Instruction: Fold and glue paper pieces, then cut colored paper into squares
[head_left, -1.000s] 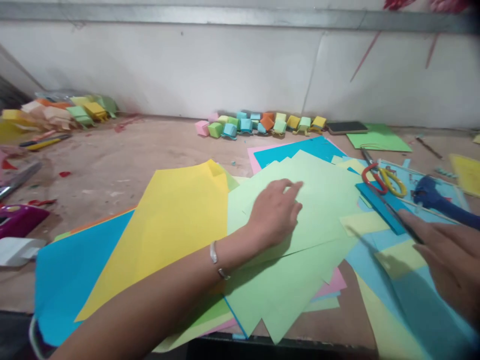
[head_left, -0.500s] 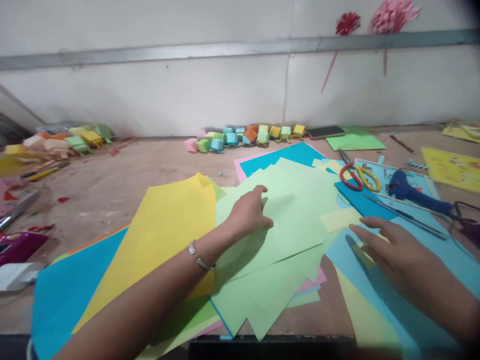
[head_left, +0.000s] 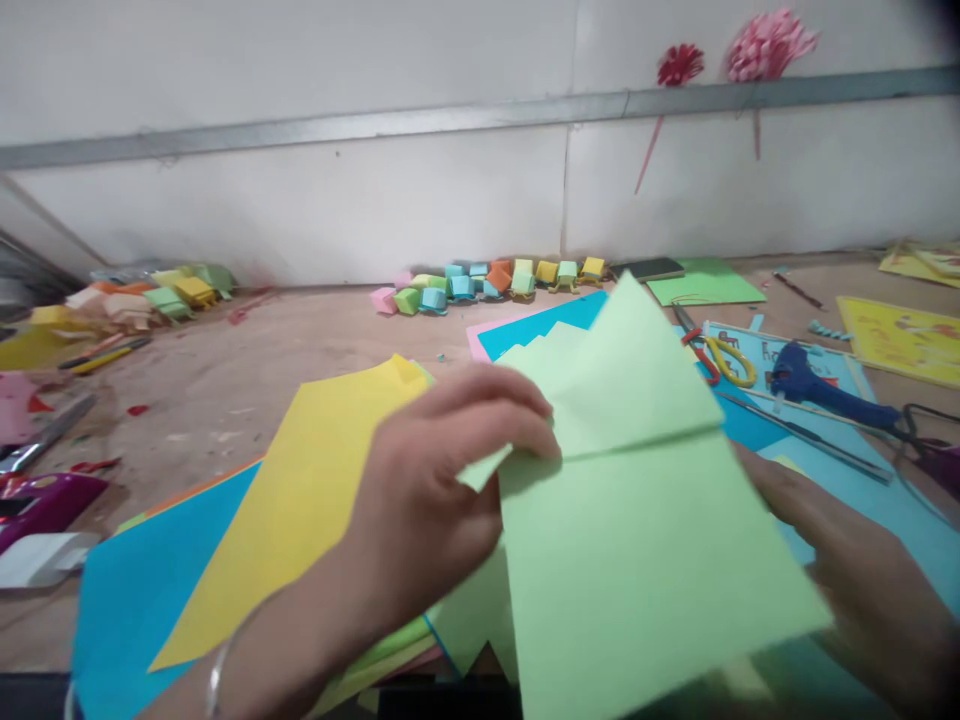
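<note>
Light green paper sheets [head_left: 637,540] are lifted and tilted above the table, one with a raised pointed corner. My left hand [head_left: 442,470] is closed on their left edge, with the fingers on top. My right hand [head_left: 847,560] is at their right edge, its fingertips partly hidden behind the green paper, so its grip does not show. Under my left hand lies a yellow sheet [head_left: 300,490], on top of a blue sheet [head_left: 150,580]. More green paper remains underneath.
Scissors [head_left: 724,360], a blue glue gun [head_left: 832,390] and a thin metal tool [head_left: 817,440] lie at the right. Small folded paper pieces [head_left: 461,285] line the wall, with others [head_left: 150,295] at the far left. A purple item [head_left: 52,505] sits near a white block [head_left: 45,560].
My left hand has closed on the light green paper and raised it off the pile. My right hand has moved to the paper's right edge. The view has shifted slightly.
</note>
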